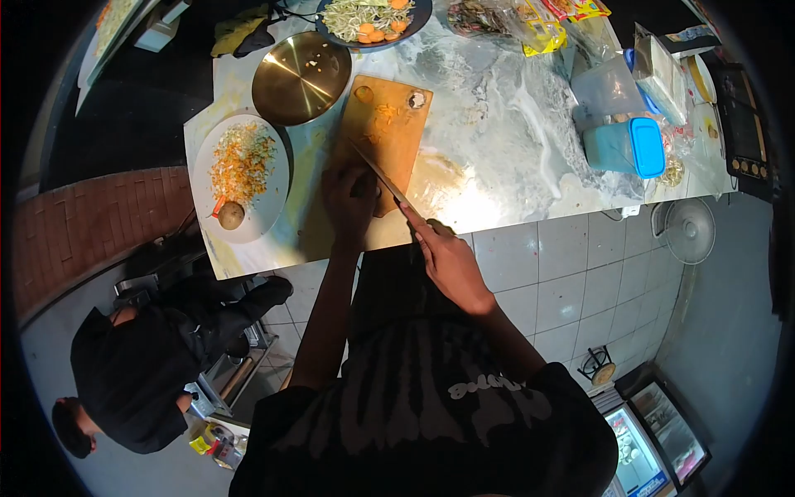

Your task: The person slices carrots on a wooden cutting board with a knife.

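My right hand (447, 261) grips a knife (379, 172) by its handle, the blade pointing up and left across the wooden cutting board (404, 149). In the shadow on the board's near left side is my left hand (346, 199), its fingers curled close to the blade. What those fingers hold is too dark to make out. Small orange bits (384, 114) lie on the far half of the board. To the left, a white plate (280, 186) carries finely chopped white and orange vegetables (242, 161) and a round brown piece (231, 215).
A shiny metal pan (302, 74) stands behind the board, near a dark plate of sprouts and carrot slices (373, 25). On the right are a blue-lidded container (638, 147) and plastic packets (546, 29). Another person (137, 377) in black is at lower left.
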A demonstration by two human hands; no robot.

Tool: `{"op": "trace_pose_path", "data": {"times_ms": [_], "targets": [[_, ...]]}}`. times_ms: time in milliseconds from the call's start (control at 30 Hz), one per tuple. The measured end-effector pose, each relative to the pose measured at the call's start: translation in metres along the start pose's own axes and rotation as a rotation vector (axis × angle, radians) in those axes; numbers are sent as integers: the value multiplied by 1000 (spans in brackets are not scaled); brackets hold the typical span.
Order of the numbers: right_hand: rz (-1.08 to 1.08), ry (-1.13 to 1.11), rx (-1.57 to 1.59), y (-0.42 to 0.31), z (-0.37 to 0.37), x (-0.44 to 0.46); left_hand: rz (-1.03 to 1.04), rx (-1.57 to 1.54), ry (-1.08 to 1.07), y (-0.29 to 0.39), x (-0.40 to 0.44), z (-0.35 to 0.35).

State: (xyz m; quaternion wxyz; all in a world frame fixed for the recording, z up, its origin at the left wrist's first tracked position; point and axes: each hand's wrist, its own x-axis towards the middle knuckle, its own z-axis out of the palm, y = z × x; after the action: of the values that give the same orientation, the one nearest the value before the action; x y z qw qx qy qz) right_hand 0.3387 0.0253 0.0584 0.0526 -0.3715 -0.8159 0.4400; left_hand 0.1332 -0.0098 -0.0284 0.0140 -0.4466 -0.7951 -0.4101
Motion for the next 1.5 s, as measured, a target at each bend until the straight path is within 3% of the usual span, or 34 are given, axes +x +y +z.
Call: {"op": "trace_pose_path", "data": {"times_ms": [967,1200,1500], "targets": [[7,-52,116,6,-20,13,-22,-22,29,6,3,1],[16,8,-89,11,-9,15,-60,-14,7,10,3,-1],[-15,-11,58,9,-10,14,-103,-31,0,13,3,-4]]}}
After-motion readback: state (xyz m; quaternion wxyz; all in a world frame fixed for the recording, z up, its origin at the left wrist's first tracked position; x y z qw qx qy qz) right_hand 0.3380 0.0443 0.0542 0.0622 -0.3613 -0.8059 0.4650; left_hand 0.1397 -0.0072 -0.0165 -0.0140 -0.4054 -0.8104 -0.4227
